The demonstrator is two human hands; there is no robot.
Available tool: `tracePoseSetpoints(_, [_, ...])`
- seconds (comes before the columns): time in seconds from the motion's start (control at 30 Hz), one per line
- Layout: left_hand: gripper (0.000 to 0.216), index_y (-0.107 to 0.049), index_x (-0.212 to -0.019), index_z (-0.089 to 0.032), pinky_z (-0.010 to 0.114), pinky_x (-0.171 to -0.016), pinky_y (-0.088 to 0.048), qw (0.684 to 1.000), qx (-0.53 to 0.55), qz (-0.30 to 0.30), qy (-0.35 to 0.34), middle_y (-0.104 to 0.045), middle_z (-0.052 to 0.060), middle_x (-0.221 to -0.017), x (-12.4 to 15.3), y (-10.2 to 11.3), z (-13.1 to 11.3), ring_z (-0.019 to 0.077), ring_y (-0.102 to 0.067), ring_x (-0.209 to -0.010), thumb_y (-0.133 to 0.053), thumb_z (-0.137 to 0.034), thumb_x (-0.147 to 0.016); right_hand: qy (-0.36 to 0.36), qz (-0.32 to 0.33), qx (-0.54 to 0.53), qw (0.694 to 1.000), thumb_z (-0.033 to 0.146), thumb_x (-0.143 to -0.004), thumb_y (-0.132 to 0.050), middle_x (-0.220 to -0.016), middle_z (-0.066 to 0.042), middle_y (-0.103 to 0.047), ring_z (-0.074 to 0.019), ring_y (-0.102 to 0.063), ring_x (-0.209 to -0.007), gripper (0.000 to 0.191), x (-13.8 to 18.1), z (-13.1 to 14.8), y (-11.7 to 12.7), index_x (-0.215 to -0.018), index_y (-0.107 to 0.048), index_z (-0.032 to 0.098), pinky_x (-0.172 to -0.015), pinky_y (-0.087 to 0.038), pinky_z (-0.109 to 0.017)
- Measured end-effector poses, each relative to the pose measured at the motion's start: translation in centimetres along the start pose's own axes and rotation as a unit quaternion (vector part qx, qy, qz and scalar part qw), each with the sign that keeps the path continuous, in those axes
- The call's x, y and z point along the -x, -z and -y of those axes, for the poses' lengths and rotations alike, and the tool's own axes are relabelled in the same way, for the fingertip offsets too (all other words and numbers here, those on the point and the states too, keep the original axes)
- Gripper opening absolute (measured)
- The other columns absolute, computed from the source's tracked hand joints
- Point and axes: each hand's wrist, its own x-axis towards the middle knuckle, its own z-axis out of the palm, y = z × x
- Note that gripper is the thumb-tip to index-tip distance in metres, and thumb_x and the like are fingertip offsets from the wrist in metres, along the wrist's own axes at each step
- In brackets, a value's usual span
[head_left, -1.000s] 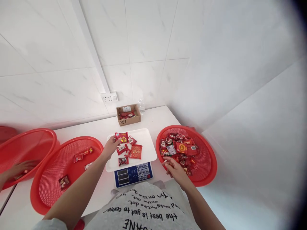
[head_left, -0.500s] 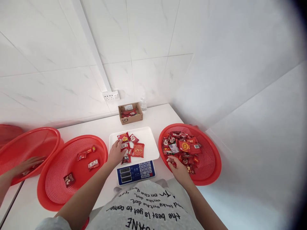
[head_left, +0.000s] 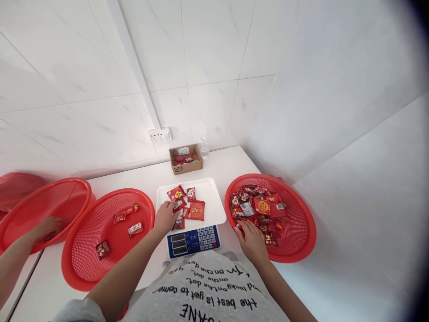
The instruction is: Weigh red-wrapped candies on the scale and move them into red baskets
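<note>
My left hand (head_left: 166, 218) rests at the left side of the white weighing tray (head_left: 214, 214), fingers stretched out against the small red snack packets. Among these, a larger square red packet (head_left: 196, 210) lies flat in the middle, and a pink-red packet (head_left: 176, 192) sits toward the back left. Over the near left rim of the right basket (head_left: 301, 232) reaches my right hand (head_left: 251, 241). Its fingers are apart, on or just above a heap of red snack packets (head_left: 264, 206); the fingertips partly blend into the heap.
Below the tray is the scale's blue keypad panel (head_left: 193, 242). A cardboard box (head_left: 188, 167) with red packets stands behind, beside a clear plastic container (head_left: 203, 147). The left red basket (head_left: 87, 268) holds several packets. Another person's hand (head_left: 48, 229) is inside the far-left basket (head_left: 87, 190).
The packets on the tray have shifted a little; a small one at the back has turned. My right hand's fingers have spread over the heap. The view has swung slightly left.
</note>
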Motion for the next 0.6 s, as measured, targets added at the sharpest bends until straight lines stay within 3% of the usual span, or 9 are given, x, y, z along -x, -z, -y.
tracePoseSetpoints(0.27, [0.031, -0.056, -0.106, -0.017, 0.033, -0.088, -0.04, 0.999, 0.027, -0.017, 0.031, -0.057, 0.01, -0.111, 0.0, 0.2, -0.2, 0.0244, -0.051, -0.107, -0.054, -0.031, -0.079, -0.001, 0.042, 0.022, 0.999, 0.039, -0.092, -0.032, -0.116, -0.012, -0.063, -0.0259, -0.051, -0.113, 0.043, 0.0, 0.6, 0.8, -0.111, -0.062, 0.016, -0.095, -0.034, -0.039])
tracePoseSetpoints(0.6, [0.023, -0.057, -0.096, -0.019, 0.036, -0.084, -0.043, 0.986, 0.127, -0.088, 0.066, -0.063, 0.006, -0.094, 3.9, 1.8, 0.8, 0.0233, -0.056, -0.094, -0.054, -0.031, -0.077, 0.012, 0.062, 0.053, 0.997, 0.038, -0.093, -0.027, -0.107, -0.012, -0.066, -0.0226, -0.057, -0.099, 0.044, 0.1, 1.0, 1.3, -0.108, -0.062, 0.015, -0.086, -0.038, -0.034])
